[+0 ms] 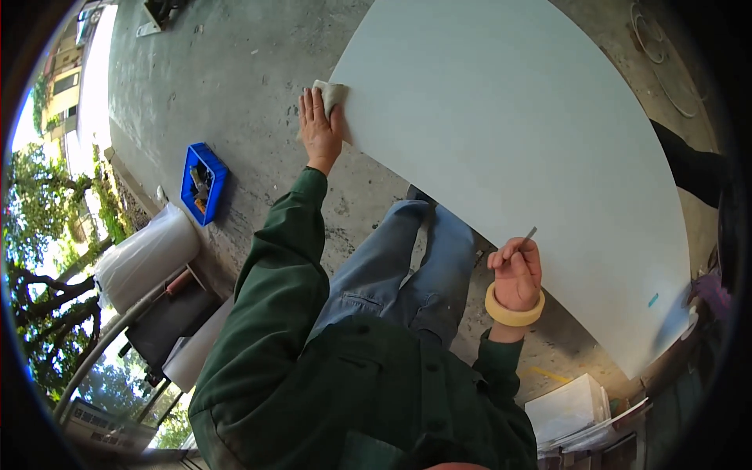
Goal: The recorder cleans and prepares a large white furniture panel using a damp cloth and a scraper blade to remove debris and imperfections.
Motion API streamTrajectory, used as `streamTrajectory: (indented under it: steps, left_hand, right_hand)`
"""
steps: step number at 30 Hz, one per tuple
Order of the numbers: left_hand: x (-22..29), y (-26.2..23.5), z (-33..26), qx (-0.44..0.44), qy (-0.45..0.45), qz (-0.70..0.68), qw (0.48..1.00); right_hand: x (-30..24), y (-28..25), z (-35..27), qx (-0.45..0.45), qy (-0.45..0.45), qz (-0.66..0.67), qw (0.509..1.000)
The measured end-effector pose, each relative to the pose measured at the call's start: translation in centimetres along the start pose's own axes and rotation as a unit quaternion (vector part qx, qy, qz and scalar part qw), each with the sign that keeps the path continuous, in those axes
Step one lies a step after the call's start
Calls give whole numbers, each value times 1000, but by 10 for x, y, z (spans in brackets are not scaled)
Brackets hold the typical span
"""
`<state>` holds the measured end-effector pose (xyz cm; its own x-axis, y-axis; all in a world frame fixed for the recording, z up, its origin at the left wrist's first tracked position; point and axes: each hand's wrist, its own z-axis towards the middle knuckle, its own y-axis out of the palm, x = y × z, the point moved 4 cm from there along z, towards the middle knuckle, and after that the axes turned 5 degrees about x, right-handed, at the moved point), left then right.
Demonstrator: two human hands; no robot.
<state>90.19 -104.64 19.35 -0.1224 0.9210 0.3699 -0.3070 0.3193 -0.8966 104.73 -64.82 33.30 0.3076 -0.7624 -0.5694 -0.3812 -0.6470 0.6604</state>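
A large white board (501,117) spreads out in front of me, its near edge running slantwise past my legs. At its left corner my left hand (319,129) holds a folded beige cloth (333,94) against the edge, fingers stretched along it. My right hand (517,270) is raised over the near edge, fingers curled round a thin grey strip (529,233) that pokes up between them; whether it is a blade or a stick I cannot tell. A yellowish roll of tape (515,313) circles my right wrist like a bracelet.
A blue plastic bin (205,184) with tools sits on the concrete floor at left. Nearby are a plastic-wrapped roll (149,254) and a curved metal bar (110,345). Another person's dark sleeve (689,164) shows beyond the board's right side. White panels (568,411) are stacked lower right.
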Motion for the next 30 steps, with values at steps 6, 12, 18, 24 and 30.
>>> streamTrajectory:
  steps: [6,12,18,24,30]
  left_hand:
    - [152,22,-99,-101,89,-74,988]
    - [280,27,-207,-226,243,-144,932]
    - [198,24,-151,-180,176,-90,964]
    - [83,10,-65,-65,130,3,989]
    - [68,25,-35,-27,76,34,996]
  right_hand:
    - [10,-16,-27,19,-8,-4,1000]
    - [-7,-26,-51,17,-11,-44,999]
    - [-17,-86,-76,42,-26,-43,998]
    - [-23,-111,-89,58,-42,-17,997]
    - [-43,-117,-83,100,-85,-120,984]
